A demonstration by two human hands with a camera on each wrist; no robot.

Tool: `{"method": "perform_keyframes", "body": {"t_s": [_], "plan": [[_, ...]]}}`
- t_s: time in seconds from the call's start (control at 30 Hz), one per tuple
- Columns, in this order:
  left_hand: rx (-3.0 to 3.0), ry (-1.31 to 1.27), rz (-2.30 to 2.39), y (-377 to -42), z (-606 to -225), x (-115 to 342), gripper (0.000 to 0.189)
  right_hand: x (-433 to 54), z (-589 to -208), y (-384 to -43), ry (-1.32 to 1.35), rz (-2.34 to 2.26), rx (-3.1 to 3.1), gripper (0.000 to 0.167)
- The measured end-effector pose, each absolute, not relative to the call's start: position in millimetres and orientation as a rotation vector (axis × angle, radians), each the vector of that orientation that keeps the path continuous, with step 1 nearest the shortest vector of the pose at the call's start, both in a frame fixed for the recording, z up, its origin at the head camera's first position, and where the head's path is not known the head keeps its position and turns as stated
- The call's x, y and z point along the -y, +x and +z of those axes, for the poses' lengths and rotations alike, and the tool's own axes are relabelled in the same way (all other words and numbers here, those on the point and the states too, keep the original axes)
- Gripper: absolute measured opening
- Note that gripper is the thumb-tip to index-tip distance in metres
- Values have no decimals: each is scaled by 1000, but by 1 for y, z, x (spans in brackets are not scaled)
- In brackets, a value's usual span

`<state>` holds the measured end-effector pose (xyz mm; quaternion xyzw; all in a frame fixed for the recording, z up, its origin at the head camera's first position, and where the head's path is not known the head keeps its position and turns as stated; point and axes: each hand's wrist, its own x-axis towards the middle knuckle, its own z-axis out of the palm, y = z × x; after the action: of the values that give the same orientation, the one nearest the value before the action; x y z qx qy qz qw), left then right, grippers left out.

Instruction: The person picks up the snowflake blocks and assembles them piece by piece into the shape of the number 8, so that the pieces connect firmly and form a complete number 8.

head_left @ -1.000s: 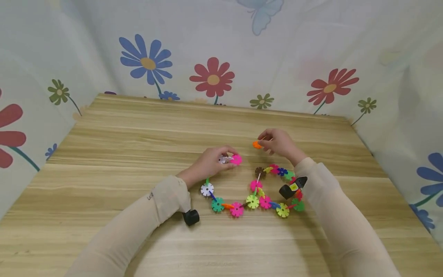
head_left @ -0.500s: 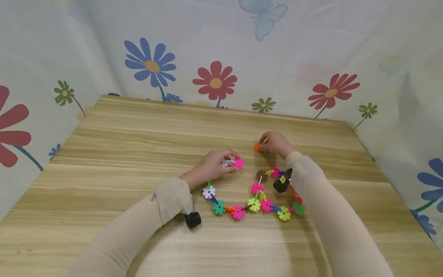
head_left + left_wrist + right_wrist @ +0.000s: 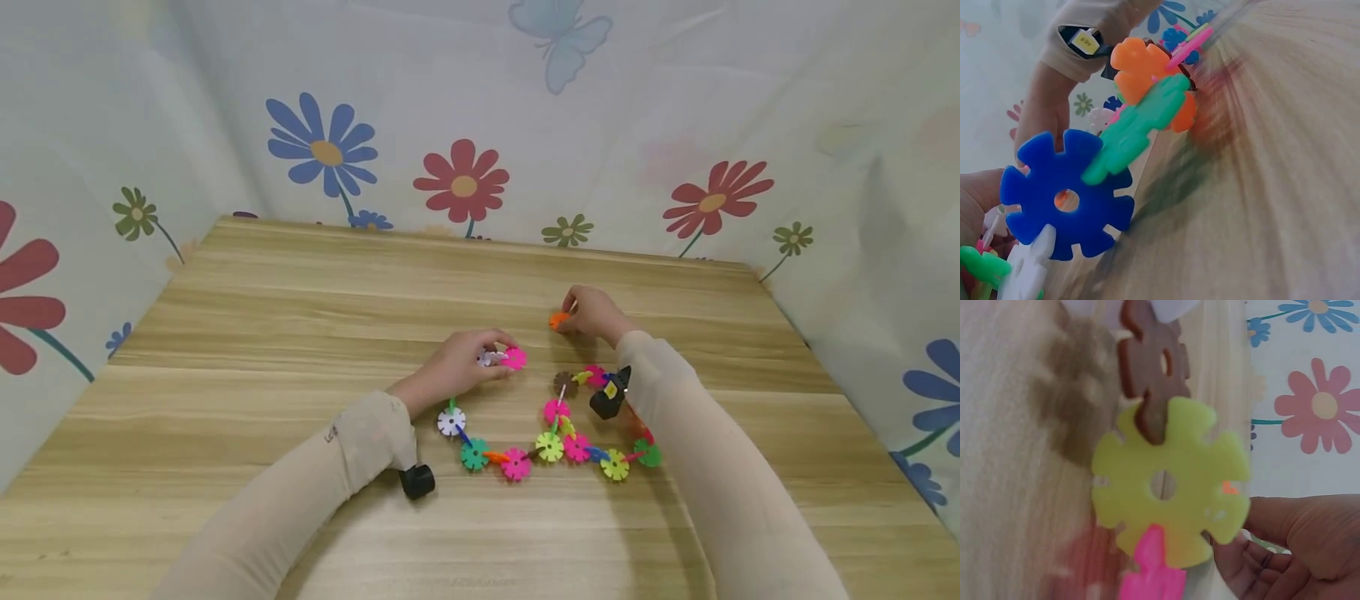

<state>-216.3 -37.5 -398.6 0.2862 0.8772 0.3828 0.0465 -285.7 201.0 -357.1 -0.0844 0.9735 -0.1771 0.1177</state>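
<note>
A chain of slotted plastic snowflake discs in several colours lies on the table in the head view, with a yellow-green disc [image 3: 550,447] near its middle. My left hand [image 3: 453,364] curls round one end of it, thumb and fingers about the white discs [image 3: 487,358] and the pink disc [image 3: 514,359]. Further right, my right hand [image 3: 594,313] pinches an orange disc [image 3: 557,321], apart from that pink one. Close up, the left wrist view has a blue disc [image 3: 1035,194] joined to a green one [image 3: 1138,131]. A yellow disc [image 3: 1129,487] partly covers the right hand's fingers in the right wrist view.
The chain's right part forms a loop, with a brown disc [image 3: 566,384] at its top left; the right sleeve [image 3: 697,417] covers some of it. Behind the wooden table [image 3: 300,275] hangs a white cloth [image 3: 637,108] printed with flowers.
My right hand has turned the orange disc slightly, and its wrist has swung left over the chain's loop. The left hand keeps its grip on the chain's end. The head view has shifted a little.
</note>
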Motion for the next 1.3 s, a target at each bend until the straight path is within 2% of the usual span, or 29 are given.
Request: {"method": "perform_keyframes", "body": {"t_s": [0.33, 0.8, 1.3], "plan": [[-2658, 832, 1210, -217, -404, 39, 36, -205, -353, -273, -281, -803, -2802, 16], [-2625, 799, 1243, -215, -400, 39, 34, -198, -337, -225, -365, -1043, -2846, 16], [-2602, 726, 1292, -217, -398, 40, 35, -181, -340, -184, -540, -941, -2977, 9]]}}
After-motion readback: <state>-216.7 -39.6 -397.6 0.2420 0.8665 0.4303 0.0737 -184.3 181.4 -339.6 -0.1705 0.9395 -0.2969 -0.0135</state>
